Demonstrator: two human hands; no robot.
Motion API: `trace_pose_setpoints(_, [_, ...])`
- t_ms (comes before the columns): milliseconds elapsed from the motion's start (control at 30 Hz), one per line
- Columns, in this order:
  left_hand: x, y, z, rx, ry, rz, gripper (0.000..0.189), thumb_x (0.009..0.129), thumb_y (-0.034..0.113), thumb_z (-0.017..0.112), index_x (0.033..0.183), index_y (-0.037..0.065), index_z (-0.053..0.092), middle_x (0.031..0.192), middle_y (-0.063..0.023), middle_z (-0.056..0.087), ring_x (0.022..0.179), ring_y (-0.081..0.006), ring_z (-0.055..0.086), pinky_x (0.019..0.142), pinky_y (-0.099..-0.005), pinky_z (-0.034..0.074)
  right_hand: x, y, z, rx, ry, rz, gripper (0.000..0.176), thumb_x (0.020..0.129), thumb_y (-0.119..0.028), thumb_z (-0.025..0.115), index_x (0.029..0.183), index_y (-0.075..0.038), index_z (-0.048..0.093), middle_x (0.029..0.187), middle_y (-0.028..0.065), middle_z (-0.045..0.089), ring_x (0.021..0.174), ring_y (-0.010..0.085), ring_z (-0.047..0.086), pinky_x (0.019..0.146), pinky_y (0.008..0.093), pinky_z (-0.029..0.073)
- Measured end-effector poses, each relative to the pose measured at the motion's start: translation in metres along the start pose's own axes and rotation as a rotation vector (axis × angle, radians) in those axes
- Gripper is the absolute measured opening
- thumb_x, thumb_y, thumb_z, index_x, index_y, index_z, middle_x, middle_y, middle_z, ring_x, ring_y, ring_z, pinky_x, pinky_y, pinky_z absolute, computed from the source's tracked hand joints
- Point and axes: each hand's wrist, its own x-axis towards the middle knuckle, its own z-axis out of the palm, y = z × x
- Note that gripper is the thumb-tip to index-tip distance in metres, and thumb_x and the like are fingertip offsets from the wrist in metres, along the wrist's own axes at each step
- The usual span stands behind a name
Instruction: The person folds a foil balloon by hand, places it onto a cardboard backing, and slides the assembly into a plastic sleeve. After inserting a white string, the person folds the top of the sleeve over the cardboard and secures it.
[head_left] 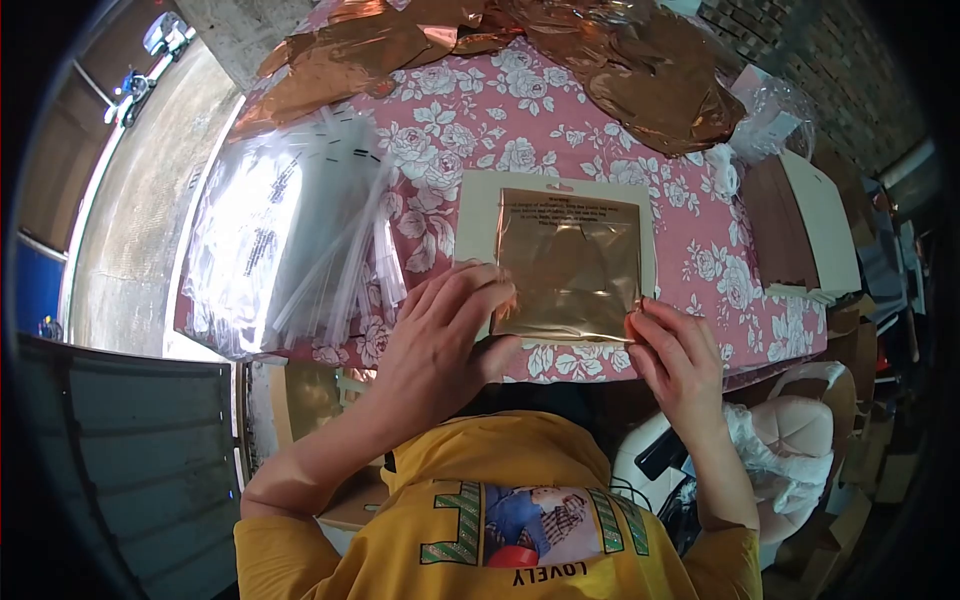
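A folded sheet of copper-coloured foil [568, 275] lies flat on a cream card [480, 215] with a hanging slot at its top. Black warning print runs across the upper part of the packet, apparently on clear film. My left hand [445, 320] rests over the left side, fingertips bent onto the foil's edge and thumb apart near its lower left corner. With thumb and fingers, my right hand [680, 350] pinches the foil's lower right corner. The card's lower left part is hidden under my left hand.
Clear plastic sleeves [300, 230] are piled on the left of the flower-patterned tablecloth [705, 250]. Crumpled copper foil [650, 85] spreads along the far side. Stacked cards [810, 225] stand at the right, near a plastic-wrapped white box [768, 110].
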Motion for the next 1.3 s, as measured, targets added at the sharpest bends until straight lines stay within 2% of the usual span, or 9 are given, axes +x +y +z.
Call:
trace_pose_setpoints(167, [-0.002, -0.005, 0.008, 0.026, 0.084, 0.015, 0.032, 0.079, 0.009, 0.068, 0.110, 0.007, 0.060, 0.115, -0.0083, 0.061, 0.111, -0.0298, 0.057, 0.093, -0.0388, 0.045, 0.000, -0.001, 0.001, 0.013, 0.005, 0.009, 0.040, 0.073, -0.006, 0.076, 0.112, -0.008, 0.066, 0.112, 0.0069, 0.061, 0.090, 0.0243, 0.060, 0.076, 0.0332, 0.053])
trace_pose_setpoints(433, [-0.006, -0.010, 0.005, 0.060, 0.031, 0.083, 0.050, 0.077, 0.025, 0.073, 0.122, 0.009, 0.057, 0.121, -0.0083, 0.059, 0.117, -0.0281, 0.053, 0.098, -0.0399, 0.042, -0.001, 0.000, 0.004, -0.099, 0.014, -0.057, 0.040, 0.073, -0.005, 0.074, 0.112, -0.007, 0.066, 0.112, 0.0083, 0.063, 0.090, 0.0226, 0.061, 0.075, 0.0318, 0.054])
trace_pose_setpoints(633, [-0.003, 0.000, 0.002, 0.156, -0.047, 0.054, 0.056, 0.076, 0.025, 0.073, 0.128, 0.012, 0.056, 0.123, -0.0073, 0.057, 0.117, -0.0266, 0.052, 0.098, -0.0393, 0.041, -0.003, 0.001, 0.003, -0.230, -0.024, -0.110, 0.042, 0.074, -0.004, 0.061, 0.115, -0.002, 0.062, 0.114, 0.0099, 0.062, 0.089, 0.0226, 0.060, 0.075, 0.0317, 0.053])
trace_pose_setpoints(767, [-0.004, 0.000, 0.006, 0.282, -0.017, 0.139, 0.055, 0.076, 0.023, 0.073, 0.126, 0.008, 0.057, 0.123, -0.0083, 0.056, 0.115, -0.0265, 0.054, 0.094, -0.0389, 0.043, -0.003, 0.000, 0.003, -0.216, -0.012, -0.077, 0.041, 0.075, -0.003, 0.064, 0.116, -0.004, 0.062, 0.115, 0.0100, 0.061, 0.089, 0.0227, 0.059, 0.074, 0.0320, 0.053])
trace_pose_setpoints(933, [-0.007, 0.001, 0.006, 0.427, 0.028, 0.238, 0.052, 0.077, 0.023, 0.073, 0.124, 0.006, 0.058, 0.120, -0.0106, 0.057, 0.111, -0.0261, 0.056, 0.089, -0.0384, 0.045, -0.005, -0.008, 0.000, 0.113, 0.094, 0.151, 0.036, 0.079, 0.000, 0.069, 0.113, -0.005, 0.064, 0.116, 0.0121, 0.060, 0.093, 0.0230, 0.060, 0.078, 0.0295, 0.052])
trace_pose_setpoints(1033, [-0.008, 0.000, 0.003, 0.408, 0.041, 0.289, 0.047, 0.079, 0.022, 0.072, 0.119, 0.003, 0.059, 0.112, -0.0107, 0.061, 0.102, -0.0259, 0.061, 0.082, -0.0365, 0.049, -0.015, -0.024, 0.000, 1.152, 0.257, 0.734, 0.049, 0.090, 0.004, 0.056, 0.137, -0.001, 0.042, 0.125, 0.0080, 0.053, 0.107, 0.0139, 0.056, 0.094, 0.0262, 0.044])
trace_pose_setpoints(1100, [-0.012, 0.003, 0.004, 0.378, 0.054, 0.330, 0.045, 0.078, 0.022, 0.072, 0.116, 0.001, 0.060, 0.106, -0.0103, 0.063, 0.096, -0.0256, 0.063, 0.076, -0.0342, 0.050, -0.021, -0.035, 0.000, 1.357, 0.366, 0.818, 0.049, 0.091, 0.003, 0.055, 0.138, 0.000, 0.040, 0.127, 0.0106, 0.053, 0.111, 0.0158, 0.056, 0.097, 0.0276, 0.043])
trace_pose_setpoints(1200, [-0.018, 0.010, 0.004, 0.376, 0.093, 0.428, 0.043, 0.078, 0.021, 0.073, 0.113, 0.001, 0.061, 0.103, -0.0114, 0.064, 0.092, -0.0253, 0.065, 0.072, -0.0327, 0.052, -0.035, -0.054, -0.001, 1.380, 0.433, 0.914, 0.046, 0.096, -0.007, 0.052, 0.139, -0.001, 0.039, 0.126, 0.0105, 0.056, 0.112, 0.0175, 0.057, 0.094, 0.0329, 0.049])
trace_pose_setpoints(1300, [-0.026, 0.018, 0.006, 0.351, 0.068, 0.470, 0.042, 0.078, 0.021, 0.073, 0.113, 0.001, 0.062, 0.104, -0.0126, 0.064, 0.092, -0.0254, 0.065, 0.072, -0.0331, 0.052, -0.037, -0.061, -0.004, 1.559, 0.287, 1.002, 0.042, 0.099, -0.015, 0.052, 0.138, -0.003, 0.042, 0.124, 0.0086, 0.058, 0.104, 0.0154, 0.060, 0.089, 0.0332, 0.052])
